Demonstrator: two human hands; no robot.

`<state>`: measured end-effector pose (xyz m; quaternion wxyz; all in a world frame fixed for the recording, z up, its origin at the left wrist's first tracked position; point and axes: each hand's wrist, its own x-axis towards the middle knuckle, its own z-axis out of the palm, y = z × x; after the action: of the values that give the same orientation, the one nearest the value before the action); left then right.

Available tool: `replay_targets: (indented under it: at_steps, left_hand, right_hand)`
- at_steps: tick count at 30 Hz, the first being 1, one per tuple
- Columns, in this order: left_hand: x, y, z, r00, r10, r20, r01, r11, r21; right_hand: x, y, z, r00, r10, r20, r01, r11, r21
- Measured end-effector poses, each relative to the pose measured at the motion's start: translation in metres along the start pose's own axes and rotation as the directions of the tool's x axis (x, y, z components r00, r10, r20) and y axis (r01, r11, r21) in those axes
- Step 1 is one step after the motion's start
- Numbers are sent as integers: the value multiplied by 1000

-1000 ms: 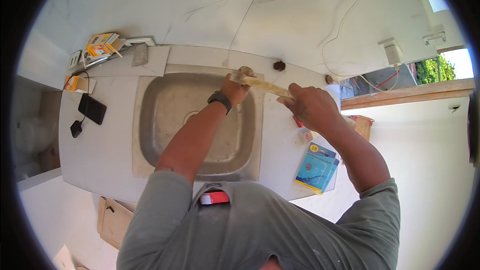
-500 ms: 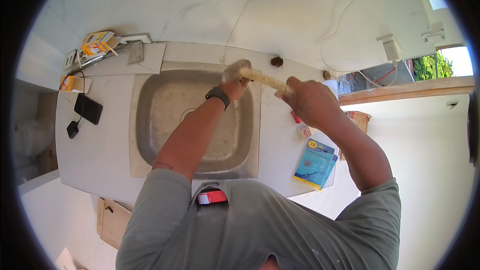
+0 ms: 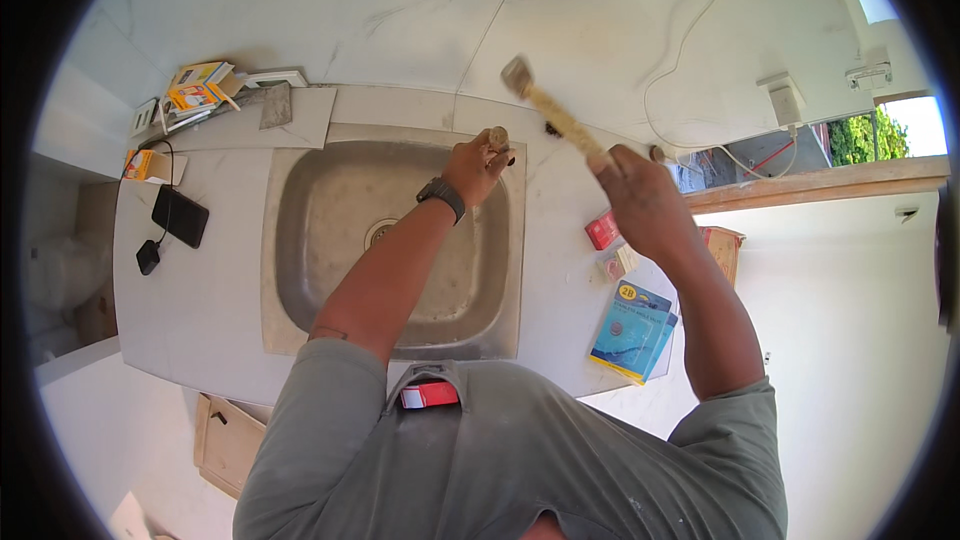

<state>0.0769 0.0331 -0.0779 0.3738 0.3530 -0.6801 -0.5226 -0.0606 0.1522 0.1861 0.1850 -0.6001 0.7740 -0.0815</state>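
Observation:
My right hand [image 3: 643, 202] is closed around the handle of a hammer [image 3: 558, 122], whose handle is pale and worn. The hammer's metal head is raised, up and to the right of my left hand [image 3: 474, 171]. That hand wears a dark wristwatch [image 3: 441, 196] and is closed around a short upright tool with a round, worn top [image 3: 499, 137]. Its lower part is hidden by my fingers, so I cannot tell its exact kind. Both are over the back right corner of a steel sink [image 3: 507, 270].
To the right lie a red box [image 3: 603, 229], a small pale box [image 3: 618, 262] and blue packets [image 3: 630, 330]. At left are a black phone-like device [image 3: 181, 216] with a cable and an orange carton [image 3: 148, 167]. Boxes and tile offcuts [image 3: 277, 106] stand at the back left.
The hammer has swung up and right, away from the round-topped tool, which now shows. My right hand has moved slightly right. My left hand stays nearly in place.

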Motion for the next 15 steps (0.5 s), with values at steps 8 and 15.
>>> replay_targets:
  at_steps: [8,15]
  left_hand:
    - [0,-9,1,999,42,5,-42,997,69]
    - [4,-4,-3,998,49,36,-51,998,49]
  right_hand:
    - [-4,7,20,988,-150,38,154,965,-212]
    - [-12,31,-1,990,-90,-112,111,975,193]
